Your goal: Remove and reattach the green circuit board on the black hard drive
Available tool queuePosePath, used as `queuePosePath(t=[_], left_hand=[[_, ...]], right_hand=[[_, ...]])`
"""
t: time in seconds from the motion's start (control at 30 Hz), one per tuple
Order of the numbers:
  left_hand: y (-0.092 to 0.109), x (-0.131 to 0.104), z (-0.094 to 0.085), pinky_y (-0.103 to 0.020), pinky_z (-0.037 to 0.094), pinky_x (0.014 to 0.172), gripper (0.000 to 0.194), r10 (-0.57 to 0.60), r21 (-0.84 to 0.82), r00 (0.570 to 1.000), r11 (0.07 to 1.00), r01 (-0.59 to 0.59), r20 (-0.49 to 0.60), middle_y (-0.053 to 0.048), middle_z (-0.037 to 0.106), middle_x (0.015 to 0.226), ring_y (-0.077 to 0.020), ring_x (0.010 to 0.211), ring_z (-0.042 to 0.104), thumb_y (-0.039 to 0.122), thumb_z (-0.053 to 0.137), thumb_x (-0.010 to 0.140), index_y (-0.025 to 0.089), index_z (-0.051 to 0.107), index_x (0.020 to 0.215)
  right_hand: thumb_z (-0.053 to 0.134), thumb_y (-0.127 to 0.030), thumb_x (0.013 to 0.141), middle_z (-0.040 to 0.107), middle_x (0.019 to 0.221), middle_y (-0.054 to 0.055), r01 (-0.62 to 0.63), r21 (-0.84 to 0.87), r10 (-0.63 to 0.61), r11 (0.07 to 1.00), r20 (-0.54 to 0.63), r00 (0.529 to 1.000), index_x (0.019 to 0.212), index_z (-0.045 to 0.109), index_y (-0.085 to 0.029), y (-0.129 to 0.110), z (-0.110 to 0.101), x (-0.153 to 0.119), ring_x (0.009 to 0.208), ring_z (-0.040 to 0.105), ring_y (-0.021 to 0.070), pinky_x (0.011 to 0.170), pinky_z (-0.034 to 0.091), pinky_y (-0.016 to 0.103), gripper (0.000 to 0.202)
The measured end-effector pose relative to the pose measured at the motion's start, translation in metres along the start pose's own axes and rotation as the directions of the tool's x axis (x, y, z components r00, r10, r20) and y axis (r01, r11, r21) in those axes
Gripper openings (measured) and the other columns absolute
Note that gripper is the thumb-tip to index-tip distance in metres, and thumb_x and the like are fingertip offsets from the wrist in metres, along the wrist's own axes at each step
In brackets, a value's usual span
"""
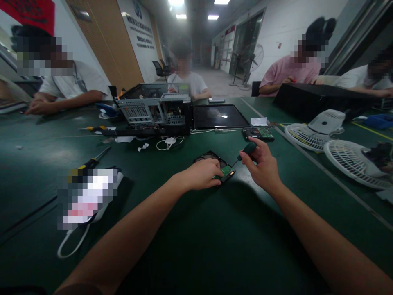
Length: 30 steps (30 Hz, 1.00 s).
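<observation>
A hard drive with a green circuit board facing up lies on the green table in front of me. My left hand rests over its left part, fingers bent and gripping it; some of the drive is hidden beneath. In my right hand is a screwdriver with a dark green handle, pinched between thumb and fingers. Its thin shaft slants down left to the right edge of the circuit board. Whether the tip sits in a screw is too small to tell.
Beyond the drive stand an opened computer case and a flat black panel. Another hard drive lies at right, near white fan parts. At left are a yellow-black screwdriver and a blurred-out phone-like device. Several people sit around the table.
</observation>
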<state>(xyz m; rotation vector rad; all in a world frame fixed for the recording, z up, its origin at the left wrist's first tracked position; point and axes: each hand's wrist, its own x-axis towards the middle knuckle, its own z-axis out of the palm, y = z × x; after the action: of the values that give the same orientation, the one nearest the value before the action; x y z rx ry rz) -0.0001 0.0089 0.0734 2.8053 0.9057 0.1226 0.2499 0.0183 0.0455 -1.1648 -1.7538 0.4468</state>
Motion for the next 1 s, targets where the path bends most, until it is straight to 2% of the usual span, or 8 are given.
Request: queuePosePath(t=[0.37,0.53,0.63,0.73,0.87,1.0], left_hand=[[0.002,-0.001,0.002,-0.037,0.049,0.092,0.024,-0.003,0.014,0.999,1.0,0.003,-0.038,-0.01,0.067,0.11,-0.0262,0.106,0.063,0.036,0.065,0.095,0.021,0.076,0.109],[0.001,0.001,0.008,-0.038,0.05,0.087,0.026,-0.01,-0.03,0.993,1.0,0.007,-0.119,-0.009,0.069,0.103,-0.0248,0.098,0.066,0.039,0.059,0.098,0.021,0.078,0.101],[0.0,0.004,0.015,-0.038,0.05,0.082,0.025,-0.039,-0.027,0.979,0.999,0.034,-0.199,-0.008,0.071,0.1,-0.0236,0.093,0.066,0.037,0.059,0.098,0.02,0.077,0.097],[-0.002,0.007,0.028,-0.038,0.048,0.082,0.023,-0.022,-0.018,0.952,1.0,0.017,-0.306,-0.006,0.072,0.094,-0.0215,0.089,0.066,0.036,0.059,0.097,0.02,0.076,0.093],[-0.006,0.011,0.05,-0.038,0.046,0.08,0.032,0.043,0.039,0.873,0.999,-0.027,-0.485,-0.006,0.072,0.091,-0.0205,0.084,0.064,0.043,0.058,0.098,0.019,0.075,0.085],[-0.009,0.013,0.063,-0.037,0.044,0.077,0.031,0.08,0.068,0.824,0.996,-0.05,-0.56,-0.006,0.071,0.089,-0.0189,0.08,0.063,0.04,0.057,0.099,0.019,0.074,0.084]], right_hand=[[0.066,-0.043,0.092,0.073,0.102,0.006,0.021,-0.059,-0.025,0.998,-0.078,0.997,0.147,0.047,-0.027,0.0,0.006,-0.001,0.079,0.071,0.0214,0.077,0.059,0.041,0.06],[0.066,-0.043,0.093,0.074,0.101,0.006,0.085,-0.178,-0.106,0.98,-0.11,0.988,0.145,0.05,-0.026,-0.006,0.008,-0.004,0.078,0.07,0.0215,0.078,0.058,0.042,0.058],[0.066,-0.041,0.094,0.074,0.108,0.007,0.109,-0.213,-0.139,0.971,-0.13,0.982,0.147,0.048,-0.027,-0.008,0.01,-0.006,0.08,0.071,0.0221,0.081,0.059,0.043,0.058],[0.063,-0.037,0.096,0.074,0.119,0.009,0.142,-0.166,-0.165,0.976,-0.136,0.977,0.154,0.039,-0.028,-0.008,0.013,-0.007,0.09,0.074,0.0234,0.088,0.06,0.045,0.063],[0.065,-0.032,0.096,0.074,0.121,0.009,0.185,-0.141,-0.208,0.972,-0.163,0.965,0.157,0.034,-0.028,-0.005,0.017,-0.009,0.097,0.075,0.0238,0.092,0.06,0.045,0.069],[0.068,-0.03,0.094,0.074,0.122,0.009,0.189,-0.098,-0.204,0.977,-0.185,0.961,0.157,0.034,-0.028,0.0,0.023,-0.012,0.098,0.075,0.0235,0.092,0.06,0.045,0.072]])
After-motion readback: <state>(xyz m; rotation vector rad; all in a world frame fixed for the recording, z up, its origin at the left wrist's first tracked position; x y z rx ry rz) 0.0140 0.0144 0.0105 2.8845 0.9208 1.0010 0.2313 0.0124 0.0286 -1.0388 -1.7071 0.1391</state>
